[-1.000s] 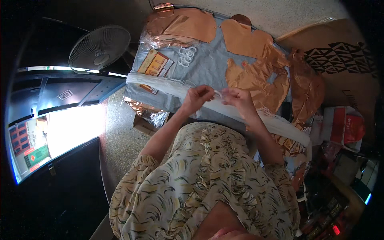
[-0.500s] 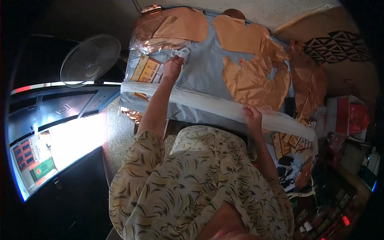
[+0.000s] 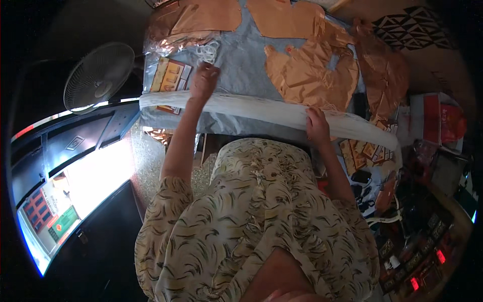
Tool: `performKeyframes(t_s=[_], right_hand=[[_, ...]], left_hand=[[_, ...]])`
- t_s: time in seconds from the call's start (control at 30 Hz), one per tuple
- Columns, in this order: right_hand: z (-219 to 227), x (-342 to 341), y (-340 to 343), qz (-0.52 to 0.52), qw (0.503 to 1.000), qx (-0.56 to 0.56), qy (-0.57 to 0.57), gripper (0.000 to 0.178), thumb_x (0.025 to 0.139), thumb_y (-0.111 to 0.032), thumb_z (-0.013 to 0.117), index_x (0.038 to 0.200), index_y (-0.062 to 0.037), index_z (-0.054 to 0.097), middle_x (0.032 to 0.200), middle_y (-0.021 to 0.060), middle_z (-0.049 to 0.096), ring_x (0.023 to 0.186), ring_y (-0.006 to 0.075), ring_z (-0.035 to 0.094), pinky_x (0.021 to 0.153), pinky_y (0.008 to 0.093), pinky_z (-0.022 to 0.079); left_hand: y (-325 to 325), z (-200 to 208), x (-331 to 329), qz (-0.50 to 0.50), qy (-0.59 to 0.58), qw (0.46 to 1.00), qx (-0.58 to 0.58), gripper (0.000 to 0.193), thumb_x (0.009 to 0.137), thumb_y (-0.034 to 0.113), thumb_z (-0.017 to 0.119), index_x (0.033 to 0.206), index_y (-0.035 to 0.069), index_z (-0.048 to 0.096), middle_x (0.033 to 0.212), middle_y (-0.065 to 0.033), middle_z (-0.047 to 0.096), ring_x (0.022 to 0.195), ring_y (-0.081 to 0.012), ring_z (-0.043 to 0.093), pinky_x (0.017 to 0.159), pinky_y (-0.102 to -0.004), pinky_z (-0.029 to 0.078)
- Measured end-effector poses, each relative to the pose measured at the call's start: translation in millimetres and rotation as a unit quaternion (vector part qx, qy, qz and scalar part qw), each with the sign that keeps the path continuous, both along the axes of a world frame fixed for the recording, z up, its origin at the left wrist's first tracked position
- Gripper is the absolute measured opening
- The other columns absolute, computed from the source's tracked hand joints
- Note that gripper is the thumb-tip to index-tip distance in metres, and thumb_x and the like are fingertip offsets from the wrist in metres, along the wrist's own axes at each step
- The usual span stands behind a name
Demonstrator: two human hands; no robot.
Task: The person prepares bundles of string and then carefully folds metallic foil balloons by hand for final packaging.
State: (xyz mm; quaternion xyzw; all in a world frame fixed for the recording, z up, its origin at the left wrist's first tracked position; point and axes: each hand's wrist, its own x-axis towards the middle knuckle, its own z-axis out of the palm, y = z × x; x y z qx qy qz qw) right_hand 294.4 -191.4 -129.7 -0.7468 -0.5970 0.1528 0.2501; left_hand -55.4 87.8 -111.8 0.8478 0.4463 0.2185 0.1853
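Note:
A long, thick bundle of white threads [image 3: 241,106] stretches crosswise along the near part of the grey-covered table. My right hand [image 3: 317,127] grips this bundle right of its middle, fingers closed round the near side. My left hand [image 3: 204,83] is held above the cloth just past the bundle's far side, its fingers curled together. What they pinch, if anything, is too small to make out. Close beyond those fingertips lies a small heap of white cord loops [image 3: 207,51]. Left of that hand is a printed card [image 3: 173,76] in yellow and brown, beside clear plastic wrapping.
Copper-coloured foil balloons [image 3: 312,70] cover the table's far and right parts. More printed cards [image 3: 359,153] and black-cased items [image 3: 361,176] lie at the near right. A fan [image 3: 99,75] stands at the left, and a red and white box [image 3: 431,118] at the right.
My left hand has drawn back slightly from the cord loops, toward me. My right hand keeps its place on the thread bundle. The whole view has shifted a little.

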Motion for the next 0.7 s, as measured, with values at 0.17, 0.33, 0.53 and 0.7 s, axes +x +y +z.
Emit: performKeyframes(t_s=[0.17, 0.33, 0.53, 0.7], right_hand=[[-15, 3, -9, 0.042, 0.997, -0.064, 0.001, 0.028, 0.092, -0.008, 0.058, 0.118, -0.0011, 0.064, 0.132, 0.0168, 0.058, 0.122, 0.0352, 0.056, 0.103, 0.041, 0.047], [-19, 2, -11, 0.05, 0.998, -0.041, 0.019, 0.029, 0.09, -0.008, 0.059, 0.118, -0.0005, 0.064, 0.134, 0.0168, 0.057, 0.123, 0.0355, 0.055, 0.104, 0.0407, 0.046], [-23, 4, -14, 0.049, 0.998, -0.027, 0.018, 0.029, 0.089, -0.007, 0.06, 0.117, -0.0008, 0.065, 0.135, 0.0168, 0.057, 0.123, 0.0353, 0.055, 0.104, 0.0413, 0.046], [-9, 3, -10, 0.064, 0.998, -0.019, -0.002, 0.028, 0.083, -0.002, 0.061, 0.11, 0.0014, 0.064, 0.136, 0.0215, 0.054, 0.118, 0.0384, 0.055, 0.096, 0.0475, 0.047]], left_hand=[[-54, -30, 54, -0.089, -0.046, 0.984, -0.148, 0.009, 0.084, 0.016, 0.071, 0.091, 0.012, 0.075, 0.095, -0.0105, 0.065, 0.092, -0.0327, 0.066, 0.079, -0.0427, 0.053], [-95, -62, 125, -0.127, 0.007, 0.975, -0.179, 0.014, 0.086, 0.024, 0.066, 0.089, 0.013, 0.074, 0.099, -0.012, 0.067, 0.095, -0.0351, 0.067, 0.082, -0.0453, 0.054], [-106, -71, 173, -0.054, 0.118, 0.972, -0.194, 0.016, 0.087, 0.025, 0.064, 0.087, 0.012, 0.074, 0.103, -0.0144, 0.067, 0.098, -0.0359, 0.067, 0.086, -0.0462, 0.055], [-107, -65, 172, -0.096, 0.115, 0.97, -0.194, 0.016, 0.086, 0.024, 0.066, 0.087, 0.01, 0.073, 0.104, -0.0145, 0.069, 0.097, -0.0358, 0.068, 0.086, -0.0466, 0.054]])
